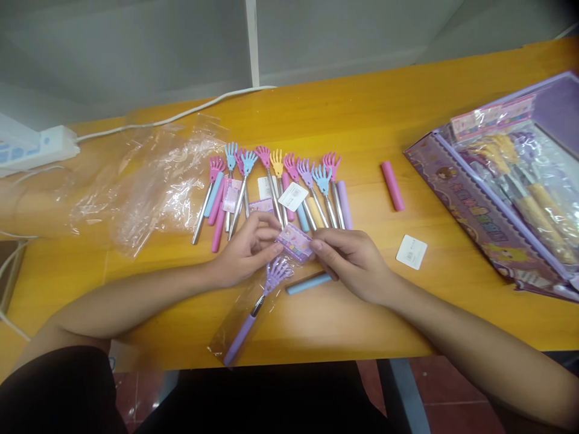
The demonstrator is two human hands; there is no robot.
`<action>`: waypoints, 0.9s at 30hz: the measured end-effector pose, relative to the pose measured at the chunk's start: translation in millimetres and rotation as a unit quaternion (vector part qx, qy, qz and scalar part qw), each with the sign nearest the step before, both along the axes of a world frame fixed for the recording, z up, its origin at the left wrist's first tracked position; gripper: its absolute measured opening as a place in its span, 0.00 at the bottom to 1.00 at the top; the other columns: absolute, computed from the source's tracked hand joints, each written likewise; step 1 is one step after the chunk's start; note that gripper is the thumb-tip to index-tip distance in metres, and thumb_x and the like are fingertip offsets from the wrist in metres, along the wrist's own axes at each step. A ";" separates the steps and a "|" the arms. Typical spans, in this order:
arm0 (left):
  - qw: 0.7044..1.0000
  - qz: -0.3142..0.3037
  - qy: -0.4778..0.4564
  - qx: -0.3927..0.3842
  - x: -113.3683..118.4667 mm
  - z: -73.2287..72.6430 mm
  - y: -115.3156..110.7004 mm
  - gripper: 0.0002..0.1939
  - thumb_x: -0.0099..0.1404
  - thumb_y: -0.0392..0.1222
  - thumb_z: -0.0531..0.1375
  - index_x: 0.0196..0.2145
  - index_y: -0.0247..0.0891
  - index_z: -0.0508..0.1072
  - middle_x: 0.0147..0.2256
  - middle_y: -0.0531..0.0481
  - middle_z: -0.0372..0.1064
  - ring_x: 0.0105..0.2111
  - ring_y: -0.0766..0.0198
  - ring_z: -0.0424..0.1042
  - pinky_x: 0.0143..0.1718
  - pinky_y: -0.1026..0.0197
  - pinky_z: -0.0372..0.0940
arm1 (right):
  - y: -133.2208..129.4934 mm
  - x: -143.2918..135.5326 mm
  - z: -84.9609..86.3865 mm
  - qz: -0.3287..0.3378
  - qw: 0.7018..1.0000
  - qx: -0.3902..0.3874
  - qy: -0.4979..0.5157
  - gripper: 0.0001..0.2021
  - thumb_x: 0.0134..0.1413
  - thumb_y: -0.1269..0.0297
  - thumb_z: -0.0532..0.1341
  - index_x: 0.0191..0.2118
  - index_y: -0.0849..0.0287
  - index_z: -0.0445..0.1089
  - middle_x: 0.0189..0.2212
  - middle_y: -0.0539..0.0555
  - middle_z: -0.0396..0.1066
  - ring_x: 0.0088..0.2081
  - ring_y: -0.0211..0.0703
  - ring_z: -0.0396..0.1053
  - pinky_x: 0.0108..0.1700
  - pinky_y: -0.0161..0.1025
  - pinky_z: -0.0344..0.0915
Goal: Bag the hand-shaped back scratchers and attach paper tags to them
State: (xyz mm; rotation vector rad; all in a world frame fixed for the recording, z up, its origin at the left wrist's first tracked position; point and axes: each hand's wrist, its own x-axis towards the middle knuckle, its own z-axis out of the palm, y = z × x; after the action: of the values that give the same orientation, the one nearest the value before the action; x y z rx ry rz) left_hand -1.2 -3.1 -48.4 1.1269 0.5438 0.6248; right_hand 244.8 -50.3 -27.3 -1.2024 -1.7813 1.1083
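I note my left hand (246,250) and right hand (353,259) both pinching the packaged scratcher's header card (295,243); uneven pull risks tearing its bag (242,325).

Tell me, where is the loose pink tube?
In the head view, the pink tube lies alone on the yellow table, right of the row of back scratchers, above a white card.

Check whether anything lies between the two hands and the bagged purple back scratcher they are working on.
Nothing visible does. The left hand and right hand both pinch the printed header card at the top of the clear bag holding the purple back scratcher. A loose blue handle lies just under the right hand, beside the bag.
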 end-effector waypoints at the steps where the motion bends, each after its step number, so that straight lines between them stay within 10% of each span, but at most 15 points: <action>1: 1.000 0.018 -0.001 0.016 0.0 -1.1 0.2 0.13 0.77 0.40 0.64 0.51 0.42 0.62 0.44 0.50 0.77 0.39 0.68 0.81 0.39 0.68 0.74 | 0.4 0.2 0.0 -0.003 1.000 -0.003 -0.001 0.23 0.78 0.58 0.57 0.26 0.55 0.61 0.21 0.46 0.61 0.25 0.37 0.59 0.31 0.37 0.55; 19: 0.996 0.007 0.055 0.063 -4.0 -0.6 7.1 0.15 0.77 0.48 0.64 0.55 0.40 0.68 0.39 0.50 0.78 0.38 0.66 0.77 0.40 0.65 0.70 | 0.8 -0.1 -2.9 0.015 0.995 0.088 -0.046 0.18 0.77 0.65 0.58 0.30 0.56 0.64 0.24 0.46 0.62 0.26 0.35 0.61 0.31 0.35 0.57; 27: 0.953 -0.050 0.220 0.204 -5.0 11.8 9.7 0.24 0.79 0.55 0.58 0.30 0.36 0.75 0.22 0.57 0.62 0.24 0.70 0.61 0.27 0.65 0.54 | -7.4 -12.9 -8.8 0.104 0.986 0.119 -0.057 0.15 0.78 0.65 0.57 0.35 0.57 0.68 0.28 0.49 0.68 0.28 0.36 0.66 0.32 0.35 0.61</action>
State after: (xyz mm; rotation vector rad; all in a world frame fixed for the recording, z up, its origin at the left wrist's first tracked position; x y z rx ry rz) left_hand -6.2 6.6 -36.6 1.6944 0.7532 0.4025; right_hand 232.0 -57.7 -36.1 -0.9703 -2.0990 0.9224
